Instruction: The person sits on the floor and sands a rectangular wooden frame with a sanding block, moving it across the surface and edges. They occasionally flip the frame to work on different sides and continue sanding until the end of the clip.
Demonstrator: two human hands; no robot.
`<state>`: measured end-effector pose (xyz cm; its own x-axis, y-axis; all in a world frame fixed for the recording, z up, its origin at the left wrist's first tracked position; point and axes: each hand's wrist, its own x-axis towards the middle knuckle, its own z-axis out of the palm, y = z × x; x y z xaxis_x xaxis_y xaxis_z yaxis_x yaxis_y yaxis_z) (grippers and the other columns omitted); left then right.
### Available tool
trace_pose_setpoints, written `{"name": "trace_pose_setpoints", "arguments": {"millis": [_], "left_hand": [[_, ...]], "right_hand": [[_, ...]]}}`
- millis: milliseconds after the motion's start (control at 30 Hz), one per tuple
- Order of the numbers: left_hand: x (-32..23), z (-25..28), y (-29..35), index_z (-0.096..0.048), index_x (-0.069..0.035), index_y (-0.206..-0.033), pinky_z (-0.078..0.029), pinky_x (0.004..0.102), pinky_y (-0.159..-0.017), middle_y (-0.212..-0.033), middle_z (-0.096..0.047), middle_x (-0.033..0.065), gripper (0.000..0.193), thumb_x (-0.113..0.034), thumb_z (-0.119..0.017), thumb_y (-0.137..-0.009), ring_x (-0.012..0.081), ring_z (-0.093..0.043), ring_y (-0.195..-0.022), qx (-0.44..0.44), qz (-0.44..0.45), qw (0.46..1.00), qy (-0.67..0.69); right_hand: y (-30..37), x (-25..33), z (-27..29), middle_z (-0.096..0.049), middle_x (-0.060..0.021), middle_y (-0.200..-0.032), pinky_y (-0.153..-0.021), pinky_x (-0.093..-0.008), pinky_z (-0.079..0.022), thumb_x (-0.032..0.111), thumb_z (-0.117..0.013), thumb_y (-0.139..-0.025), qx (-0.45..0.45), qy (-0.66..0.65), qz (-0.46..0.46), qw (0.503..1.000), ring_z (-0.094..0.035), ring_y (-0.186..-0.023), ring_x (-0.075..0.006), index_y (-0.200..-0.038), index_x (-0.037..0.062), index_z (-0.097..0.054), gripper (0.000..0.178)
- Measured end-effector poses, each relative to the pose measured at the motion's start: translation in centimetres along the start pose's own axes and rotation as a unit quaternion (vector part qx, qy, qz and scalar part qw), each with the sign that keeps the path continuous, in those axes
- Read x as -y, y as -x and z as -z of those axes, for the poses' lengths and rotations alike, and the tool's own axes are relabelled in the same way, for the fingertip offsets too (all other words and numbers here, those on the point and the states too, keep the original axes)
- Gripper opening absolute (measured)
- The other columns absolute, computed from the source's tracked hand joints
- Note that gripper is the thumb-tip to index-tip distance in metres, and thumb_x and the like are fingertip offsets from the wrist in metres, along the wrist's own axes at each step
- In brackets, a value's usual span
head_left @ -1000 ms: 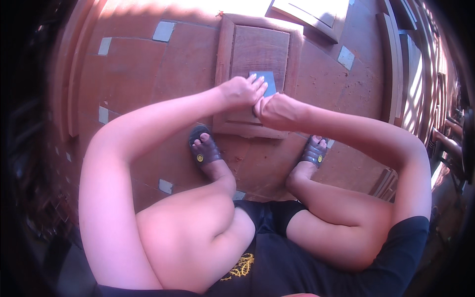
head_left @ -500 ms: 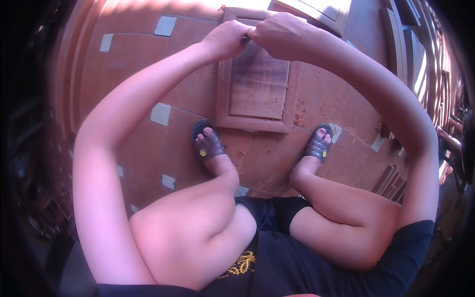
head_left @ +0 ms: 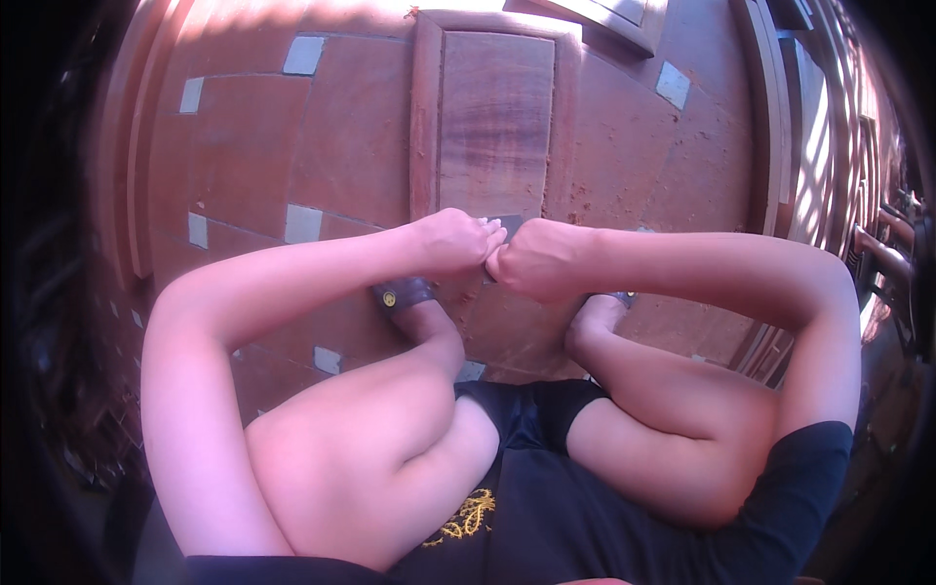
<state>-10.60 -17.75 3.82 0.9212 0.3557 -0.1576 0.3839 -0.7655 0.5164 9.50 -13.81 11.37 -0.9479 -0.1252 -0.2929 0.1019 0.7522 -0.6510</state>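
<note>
A thin dark grey rectangular card scraper (head_left: 506, 224) is gripped between my two hands, over the near end of a framed wooden panel (head_left: 494, 127). My left hand (head_left: 454, 242) is closed on the scraper's left side. Around its right side wrap the fingers of my right hand (head_left: 548, 259). The hands almost meet and hide most of the tool, so whether its edge touches the wood cannot be seen. The panel lies flat on the floor, its raised reddish-brown centre bordered by a wide frame. My hands cover its near edge.
Reddish floor tiles (head_left: 249, 146) with small pale inserts surround the panel, and wood shavings (head_left: 609, 200) are scattered at its right. Another framed panel (head_left: 624, 21) lies at the far right. Long boards (head_left: 770, 107) stand along the right side. My sandalled feet flank the work.
Both hands have come from the panel's far end toward me, bringing the scraper to its near end. My elbows are more bent, and the far part of the panel is uncovered.
</note>
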Motion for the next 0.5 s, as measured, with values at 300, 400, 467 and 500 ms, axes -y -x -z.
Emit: {"name": "trace_pose_setpoints", "arguments": {"millis": [300, 400, 467, 500], "left_hand": [[12.5, 9.4, -1.1, -0.069, -0.012, -0.111, -0.055, 0.0497, -0.082, -0.097, -0.072, 0.0192, 0.021, -0.012, -0.054, -0.096, 0.0401, -0.069, -0.093, -0.209, 0.162, 0.96, 0.088], [16.5, 10.0, -1.9, -0.066, -0.001, -0.122, -0.053, 0.044, -0.099, -0.122, -0.067, 0.0226, 0.03, -0.005, -0.051, -0.096, 0.0382, -0.064, -0.115, -0.226, 0.208, 0.951, 0.036], [16.8, 9.5, -3.3, -0.06, 0.006, -0.132, -0.045, 0.0395, -0.114, -0.139, -0.059, 0.0254, 0.041, -0.001, -0.05, -0.094, 0.0353, -0.057, -0.131, -0.145, 0.188, 0.969, -0.063], [17.0, 7.9, -2.8, -0.06, 0.007, -0.131, -0.044, 0.0403, -0.115, -0.136, -0.061, 0.0258, 0.042, -0.001, -0.053, -0.091, 0.0344, -0.058, -0.13, -0.12, 0.116, 0.963, -0.213]], "right_hand": [[-1.1, -9.0, 11.7, -0.07, -0.0115, -0.07, -0.057, -0.0399, -0.056, 0.005, -0.063, -0.082, -0.124, 0.291, -0.168, 0.934, -0.072, -0.064, -0.0283, -0.096, 0.0027, -0.066, 0.015], [-2.3, -13.0, 9.9, -0.068, -0.0073, -0.067, -0.053, -0.0365, -0.054, 0.006, -0.06, -0.087, -0.175, 0.393, -0.2, 0.881, -0.071, -0.061, -0.0216, -0.107, 0.0004, -0.062, 0.021], [-2.3, -13.8, 5.8, -0.066, -0.006, -0.066, -0.049, -0.0365, -0.052, 0.009, -0.058, -0.089, -0.098, 0.419, -0.227, 0.874, -0.07, -0.059, -0.0208, -0.115, -0.0032, -0.058, 0.028], [-2.9, -13.6, 3.8, -0.065, -0.0054, -0.065, -0.047, -0.0365, -0.051, 0.01, -0.057, -0.09, -0.065, 0.431, -0.233, 0.869, -0.07, -0.057, -0.0205, -0.119, -0.0049, -0.056, 0.032]]}}
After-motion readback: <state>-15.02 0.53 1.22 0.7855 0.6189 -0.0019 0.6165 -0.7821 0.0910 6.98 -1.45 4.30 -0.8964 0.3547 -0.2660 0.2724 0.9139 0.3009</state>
